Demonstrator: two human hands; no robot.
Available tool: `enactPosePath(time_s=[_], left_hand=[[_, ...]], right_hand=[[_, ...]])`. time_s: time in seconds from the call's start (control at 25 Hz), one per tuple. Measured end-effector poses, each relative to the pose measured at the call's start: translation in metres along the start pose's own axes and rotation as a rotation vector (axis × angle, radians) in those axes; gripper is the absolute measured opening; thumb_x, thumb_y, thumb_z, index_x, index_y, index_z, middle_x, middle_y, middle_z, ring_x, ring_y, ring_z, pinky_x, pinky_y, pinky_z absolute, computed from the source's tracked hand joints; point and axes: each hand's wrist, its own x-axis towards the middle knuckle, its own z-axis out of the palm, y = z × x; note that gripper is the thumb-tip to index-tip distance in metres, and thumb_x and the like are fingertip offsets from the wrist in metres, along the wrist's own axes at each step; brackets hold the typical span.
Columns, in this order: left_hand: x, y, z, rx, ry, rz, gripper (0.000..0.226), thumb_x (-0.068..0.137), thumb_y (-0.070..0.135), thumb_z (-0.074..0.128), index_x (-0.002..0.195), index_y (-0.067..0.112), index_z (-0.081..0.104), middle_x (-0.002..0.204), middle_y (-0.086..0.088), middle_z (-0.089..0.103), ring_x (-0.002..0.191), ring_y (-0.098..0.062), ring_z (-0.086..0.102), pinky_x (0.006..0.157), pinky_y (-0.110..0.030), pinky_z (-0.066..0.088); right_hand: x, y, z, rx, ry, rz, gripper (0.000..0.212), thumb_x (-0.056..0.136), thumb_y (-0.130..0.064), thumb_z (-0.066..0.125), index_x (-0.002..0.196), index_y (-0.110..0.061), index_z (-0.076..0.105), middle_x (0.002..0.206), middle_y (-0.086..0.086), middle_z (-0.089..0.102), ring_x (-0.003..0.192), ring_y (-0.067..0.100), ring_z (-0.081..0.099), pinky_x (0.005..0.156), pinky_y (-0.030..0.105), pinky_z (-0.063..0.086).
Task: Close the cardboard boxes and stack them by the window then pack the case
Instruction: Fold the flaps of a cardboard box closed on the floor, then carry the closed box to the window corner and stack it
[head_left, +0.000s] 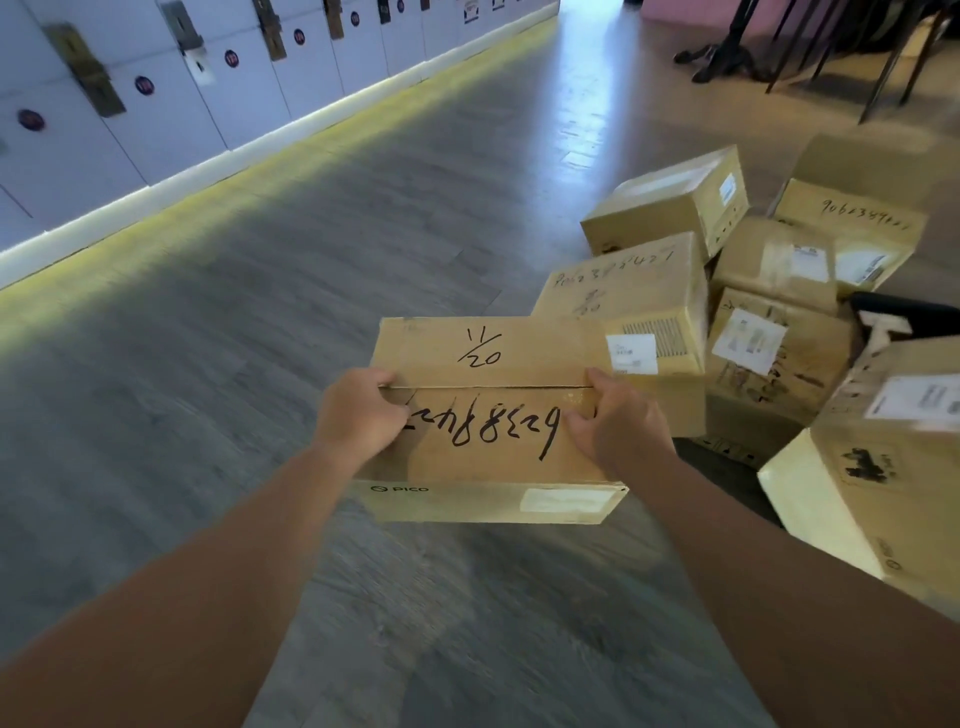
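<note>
I hold a closed cardboard box (488, 358) in front of me above the grey floor, its top flaps meeting in a seam and black handwritten numbers across the lid. My left hand (358, 410) grips its left edge with the fingers curled over the near flap. My right hand (618, 421) grips the right edge the same way. A pile of several other cardboard boxes (639, 291) lies on the floor to the right, some tilted against each other. A larger box (878, 467) stands nearest at the right edge. No case is clearly identifiable.
A row of white lockers (156, 104) runs along the left wall above a lit skirting strip. Open grey floor (260, 312) stretches ahead. Dark chair or table legs (883, 62) stand at the far right. A black object (909, 312) pokes out among the boxes.
</note>
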Motion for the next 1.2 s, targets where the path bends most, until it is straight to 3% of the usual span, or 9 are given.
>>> enactPosePath(time_s=[0.08, 0.2, 0.44, 0.56, 0.68, 0.76, 0.96, 1.12, 1.2], left_hand=[[-0.002, 0.048, -0.065, -0.01, 0.006, 0.007, 0.029, 0.078, 0.024, 0.079, 0.105, 0.032, 0.074, 0.076, 0.027, 0.057, 0.076, -0.004, 0.057, 0.057, -0.016, 0.035], [-0.005, 0.117, -0.177, -0.034, 0.035, 0.029, 0.025, 0.076, 0.025, 0.08, 0.099, 0.033, 0.075, 0.066, 0.031, 0.048, 0.069, -0.002, 0.051, 0.057, -0.016, 0.033], [0.0, 0.241, -0.383, -0.02, 0.088, 0.106, 0.032, 0.078, 0.026, 0.078, 0.109, 0.03, 0.075, 0.077, 0.025, 0.053, 0.085, -0.01, 0.054, 0.068, -0.02, 0.037], [0.01, 0.287, -0.461, 0.008, 0.082, 0.15, 0.023, 0.082, 0.024, 0.073, 0.104, 0.031, 0.074, 0.089, 0.013, 0.061, 0.087, -0.015, 0.055, 0.073, -0.024, 0.038], [0.026, 0.321, -0.504, 0.043, 0.084, 0.187, 0.027, 0.085, 0.026, 0.07, 0.111, 0.03, 0.073, 0.097, 0.007, 0.066, 0.088, -0.016, 0.056, 0.067, -0.024, 0.041], [0.044, 0.338, -0.518, 0.059, 0.088, 0.191, 0.026, 0.084, 0.028, 0.07, 0.11, 0.03, 0.072, 0.097, 0.006, 0.067, 0.09, -0.018, 0.059, 0.072, -0.027, 0.045], [0.106, 0.375, -0.51, 0.101, 0.071, 0.216, 0.028, 0.083, 0.029, 0.073, 0.111, 0.03, 0.073, 0.103, 0.001, 0.07, 0.098, -0.024, 0.063, 0.08, -0.032, 0.049], [0.179, 0.416, -0.501, 0.163, 0.077, 0.22, 0.03, 0.082, 0.028, 0.071, 0.111, 0.023, 0.074, 0.101, -0.002, 0.071, 0.094, -0.025, 0.064, 0.078, -0.034, 0.051], [0.22, 0.431, -0.499, 0.167, 0.095, 0.209, 0.03, 0.082, 0.027, 0.07, 0.111, 0.018, 0.072, 0.102, -0.004, 0.07, 0.09, -0.023, 0.062, 0.072, -0.031, 0.048]], right_hand=[[0.004, -0.042, -0.064, -0.007, 0.011, 0.002, 0.049, 0.088, -0.043, 0.066, 0.129, -0.019, 0.056, 0.11, 0.004, 0.066, 0.082, 0.017, 0.048, 0.076, 0.031, 0.043], [0.013, -0.124, -0.173, 0.015, 0.013, -0.01, 0.058, 0.088, -0.042, 0.064, 0.141, -0.021, 0.052, 0.122, 0.007, 0.066, 0.096, 0.027, 0.059, 0.085, 0.034, 0.046], [0.031, -0.283, -0.365, 0.024, 0.029, -0.047, 0.067, 0.089, -0.046, 0.064, 0.148, -0.02, 0.046, 0.13, 0.009, 0.063, 0.113, 0.032, 0.061, 0.092, 0.038, 0.05], [0.04, -0.34, -0.432, 0.006, 0.051, -0.058, 0.061, 0.09, -0.049, 0.062, 0.143, -0.022, 0.05, 0.122, 0.008, 0.068, 0.1, 0.03, 0.062, 0.083, 0.037, 0.052], [0.056, -0.374, -0.473, 0.0, 0.043, -0.057, 0.053, 0.089, -0.049, 0.06, 0.134, -0.021, 0.054, 0.111, 0.006, 0.068, 0.085, 0.022, 0.051, 0.074, 0.035, 0.048], [0.072, -0.385, -0.489, 0.009, 0.066, -0.043, 0.051, 0.088, -0.047, 0.062, 0.131, -0.02, 0.056, 0.109, 0.006, 0.068, 0.083, 0.021, 0.049, 0.073, 0.034, 0.045], [0.133, -0.382, -0.503, 0.025, 0.083, -0.007, 0.049, 0.086, -0.044, 0.063, 0.127, -0.019, 0.059, 0.093, 0.002, 0.06, 0.084, 0.022, 0.052, 0.072, 0.033, 0.045], [0.215, -0.382, -0.509, 0.049, 0.077, 0.025, 0.053, 0.084, -0.048, 0.063, 0.133, -0.028, 0.058, 0.105, 0.002, 0.066, 0.095, 0.027, 0.061, 0.073, 0.033, 0.045], [0.258, -0.386, -0.512, 0.064, 0.088, 0.015, 0.051, 0.084, -0.05, 0.063, 0.13, -0.03, 0.059, 0.09, -0.006, 0.06, 0.082, 0.021, 0.058, 0.065, 0.03, 0.043]])
